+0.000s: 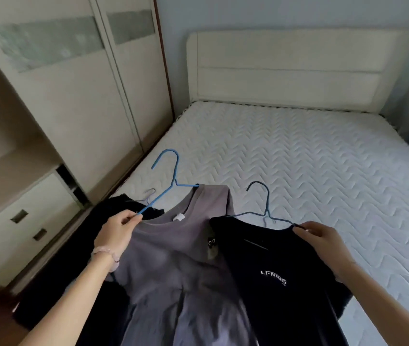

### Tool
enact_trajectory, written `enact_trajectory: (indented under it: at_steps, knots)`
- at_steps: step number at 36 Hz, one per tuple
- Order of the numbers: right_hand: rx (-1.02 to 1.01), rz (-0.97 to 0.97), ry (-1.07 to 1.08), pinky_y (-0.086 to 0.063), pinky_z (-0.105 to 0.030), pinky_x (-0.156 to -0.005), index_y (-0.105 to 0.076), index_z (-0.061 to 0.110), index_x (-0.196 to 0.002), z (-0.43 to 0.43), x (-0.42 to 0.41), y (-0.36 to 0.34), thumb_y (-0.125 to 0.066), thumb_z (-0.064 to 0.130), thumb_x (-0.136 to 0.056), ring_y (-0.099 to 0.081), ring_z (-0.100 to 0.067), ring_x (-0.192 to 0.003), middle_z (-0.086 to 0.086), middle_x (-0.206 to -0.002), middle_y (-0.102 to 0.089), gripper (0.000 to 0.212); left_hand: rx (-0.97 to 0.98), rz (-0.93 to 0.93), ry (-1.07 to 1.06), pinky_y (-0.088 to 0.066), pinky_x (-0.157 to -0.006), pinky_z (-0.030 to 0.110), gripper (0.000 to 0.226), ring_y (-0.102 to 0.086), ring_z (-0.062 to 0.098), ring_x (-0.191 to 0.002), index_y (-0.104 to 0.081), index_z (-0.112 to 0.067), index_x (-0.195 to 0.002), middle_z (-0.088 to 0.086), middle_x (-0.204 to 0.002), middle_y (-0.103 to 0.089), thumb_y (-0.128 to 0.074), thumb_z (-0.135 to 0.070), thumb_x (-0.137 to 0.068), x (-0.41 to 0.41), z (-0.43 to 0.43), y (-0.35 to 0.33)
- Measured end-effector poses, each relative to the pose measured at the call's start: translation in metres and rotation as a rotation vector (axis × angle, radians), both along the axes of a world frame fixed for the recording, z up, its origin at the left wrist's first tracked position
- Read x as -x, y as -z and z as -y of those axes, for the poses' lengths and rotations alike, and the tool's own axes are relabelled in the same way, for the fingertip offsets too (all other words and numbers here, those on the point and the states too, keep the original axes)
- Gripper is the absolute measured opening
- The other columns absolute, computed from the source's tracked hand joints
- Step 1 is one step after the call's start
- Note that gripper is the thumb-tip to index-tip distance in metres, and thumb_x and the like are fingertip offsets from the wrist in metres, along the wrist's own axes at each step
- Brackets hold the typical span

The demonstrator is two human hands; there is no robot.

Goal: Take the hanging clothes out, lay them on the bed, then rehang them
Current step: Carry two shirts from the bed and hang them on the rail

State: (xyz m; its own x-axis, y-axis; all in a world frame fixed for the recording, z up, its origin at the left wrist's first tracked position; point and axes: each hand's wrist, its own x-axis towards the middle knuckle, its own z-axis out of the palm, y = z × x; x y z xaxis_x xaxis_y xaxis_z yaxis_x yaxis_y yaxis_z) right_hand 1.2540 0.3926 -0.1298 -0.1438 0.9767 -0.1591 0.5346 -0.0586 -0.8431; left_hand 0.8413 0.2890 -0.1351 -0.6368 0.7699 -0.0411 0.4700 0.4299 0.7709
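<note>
Three garments lie at the near edge of the bed [286,151]. The left hand [116,233] pinches the blue hanger [167,186] half out of the grey shirt [173,265]; the right hand [323,239] grips the dark shirt [273,270] at its shoulder. She seems mid-laying; next, seat that hanger back in the collar.

You can read "LI-NING" in white letters on the chest of the black shirt [281,270]; nothing else is legible.
</note>
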Motion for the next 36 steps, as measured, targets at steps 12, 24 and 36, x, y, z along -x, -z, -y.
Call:
enact_trajectory:
  at_steps: [12, 24, 36]
  knots:
    - [-0.129, -0.395, -0.261, -0.052, -0.024, -0.06, -0.071, 0.015, -0.082, 0.079, 0.044, -0.125, -0.066, 0.027, -0.084, -0.067, -0.013, -0.063, -0.002, -0.072, -0.07, 0.013, -0.39, -0.001, -0.425, -0.04, -0.072, 0.021, 0.013, -0.052, 0.016, -0.093, -0.069, -0.014, -0.099, 0.006, -0.091, -0.062, -0.065, -0.018, -0.087, -0.005, 0.199, -0.122]
    - [0.012, -0.608, -0.52, -0.049, -0.021, -0.053, -0.067, 0.019, -0.07, 0.155, 0.196, -0.162, -0.065, 0.023, -0.085, -0.061, -0.011, -0.051, 0.004, -0.056, -0.065, 0.016, -0.519, -0.108, -0.84, -0.037, -0.073, 0.03, 0.018, -0.052, 0.016, -0.089, -0.072, -0.013, -0.093, 0.005, -0.092, -0.064, -0.065, -0.027, -0.085, 0.023, 0.411, -0.203]
    - [0.041, -0.578, -0.814, -0.047, -0.023, -0.058, -0.065, 0.011, -0.074, 0.268, 0.421, -0.157, -0.067, 0.021, -0.084, -0.056, -0.014, -0.055, -0.002, -0.061, -0.06, 0.014, -0.48, -0.147, -1.158, -0.04, -0.08, 0.036, 0.025, -0.056, 0.027, -0.101, -0.069, -0.01, -0.107, 0.008, -0.105, -0.065, -0.062, -0.026, -0.09, 0.13, 0.578, -0.2]
